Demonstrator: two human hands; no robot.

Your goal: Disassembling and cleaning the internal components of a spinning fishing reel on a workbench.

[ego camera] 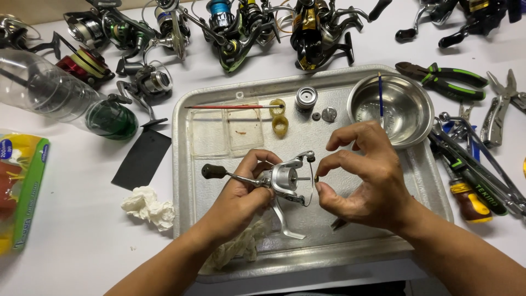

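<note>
Reel point(285, 181): a silver spinning reel with its spool off and the bare shaft showing is being held just above the middle of the tray point(183, 164).
Left hand point(241, 194): is gripping the reel body from the left, fingers wrapped round it, crank knob sticking out leftwards.
Right hand point(364, 175): is pinching a small dark part between thumb and forefinger, just beside the bail.
Done: the spool point(306, 98) and two small round parts point(323, 115) are lying loose on the tray, so the reel looks partly stripped.
Left: the body looks whole, handle and bail attached.
Around: a steel bowl point(392, 112) with a brush, pliers point(444, 77) to the right, more reels point(230, 27) along the back.
</note>
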